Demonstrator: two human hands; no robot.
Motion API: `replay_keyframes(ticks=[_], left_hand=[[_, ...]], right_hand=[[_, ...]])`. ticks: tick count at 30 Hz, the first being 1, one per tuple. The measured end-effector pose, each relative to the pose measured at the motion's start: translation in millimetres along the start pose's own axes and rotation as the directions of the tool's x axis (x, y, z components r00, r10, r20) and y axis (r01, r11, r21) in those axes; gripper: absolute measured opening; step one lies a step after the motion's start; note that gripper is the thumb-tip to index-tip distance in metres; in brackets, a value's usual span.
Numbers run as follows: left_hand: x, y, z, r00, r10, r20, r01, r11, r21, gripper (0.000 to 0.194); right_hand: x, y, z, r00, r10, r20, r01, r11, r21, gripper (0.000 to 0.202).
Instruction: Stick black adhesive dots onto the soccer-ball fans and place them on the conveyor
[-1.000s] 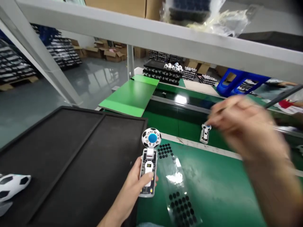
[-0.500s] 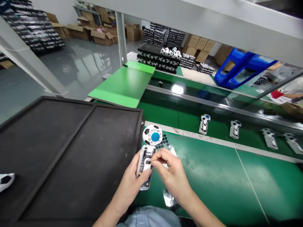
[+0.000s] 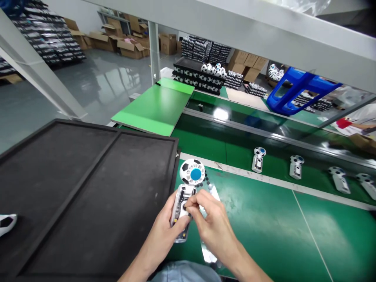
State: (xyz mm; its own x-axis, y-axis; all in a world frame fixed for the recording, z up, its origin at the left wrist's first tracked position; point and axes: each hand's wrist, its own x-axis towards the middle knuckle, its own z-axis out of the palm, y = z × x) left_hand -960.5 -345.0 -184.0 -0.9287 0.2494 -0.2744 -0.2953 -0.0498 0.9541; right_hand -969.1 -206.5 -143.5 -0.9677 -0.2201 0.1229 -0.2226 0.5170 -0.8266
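Observation:
My left hand [image 3: 167, 222] is wrapped around the handle of a handheld fan [image 3: 181, 192]. Its round head has a black-and-white football pattern, vent slots and a blue centre disc, and points away from me. The handle is clear-sided, with circuit parts showing inside. Over the handle's middle, my right hand [image 3: 216, 219] has thumb and forefinger pinched at a white round part. Something small and dark is at those fingertips, too hidden to name. Under my right hand lies a shiny sheet [image 3: 207, 252], and small black round dots [image 3: 207, 178] show beside the fan head.
A black divided tray [image 3: 138, 188] is at my left, with a football-patterned piece [image 3: 7, 224] in it. Several similar fans [image 3: 259, 159] lie along the green belt [image 3: 205, 137]. A green board [image 3: 155, 105] and blue frame [image 3: 296, 92] stand beyond. A grey beam [image 3: 235, 31] crosses overhead.
The view has tilted slightly, so everything sits a little lower. My right fingertips have curled closer over the white part of the handle; the left hand's hold is unchanged.

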Motion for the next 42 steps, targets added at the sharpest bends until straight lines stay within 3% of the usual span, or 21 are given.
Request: replay_keyframes(ticks=[9,13,17,22,27,31,35,37,40,42], left_hand=[[1,-5,0.5,1.000,-0.004,0.002,0.004,1.000,-0.001,0.058],[1,-5,1.8,1.000,-0.010,-0.016,0.010,1.000,0.006,0.058],[0,-5,2.8,1.000,0.010,-0.018,-0.009,1.000,0.015,0.059],[1,-11,2.8,0.995,-0.024,-0.102,0.020,0.999,-0.043,0.055],[4,-10,3.2,0.990,-0.051,-0.135,0.034,0.992,-0.124,0.053],[6,-6,7.2,0.987,-0.059,-0.149,0.017,0.963,-0.270,0.049],[7,-6,10.0,0.977,-0.099,-0.190,0.031,0.943,-0.332,0.049],[7,-7,9.7,0.964,-0.126,-0.234,0.041,0.940,-0.338,0.048],[8,-10,10.3,0.937,-0.162,-0.308,0.052,0.940,-0.337,0.048],[13,-13,13.4,0.924,-0.171,-0.342,0.051,0.942,-0.331,0.046]], right_hand=[[4,1,-4,0.997,0.030,0.074,-0.026,0.998,-0.056,0.018],[-2,7,6,0.999,0.016,-0.030,-0.017,0.999,-0.042,0.017],[-12,17,17,0.987,-0.087,-0.132,0.083,0.996,-0.041,0.020],[-21,23,24,0.968,-0.168,-0.188,0.185,0.980,0.074,0.046],[-28,29,35,0.989,-0.005,-0.145,0.039,0.972,0.231,0.043],[-32,34,51,0.975,0.210,-0.069,-0.149,0.856,0.495,0.035],[-33,38,57,0.957,0.252,-0.141,-0.082,0.706,0.703,0.048],[-35,39,59,0.955,0.280,-0.098,-0.127,0.684,0.718,0.058],[-42,39,66,0.933,0.358,0.045,-0.318,0.755,0.573,0.064],[-47,40,74,0.924,0.378,0.046,-0.355,0.812,0.463,0.063]])
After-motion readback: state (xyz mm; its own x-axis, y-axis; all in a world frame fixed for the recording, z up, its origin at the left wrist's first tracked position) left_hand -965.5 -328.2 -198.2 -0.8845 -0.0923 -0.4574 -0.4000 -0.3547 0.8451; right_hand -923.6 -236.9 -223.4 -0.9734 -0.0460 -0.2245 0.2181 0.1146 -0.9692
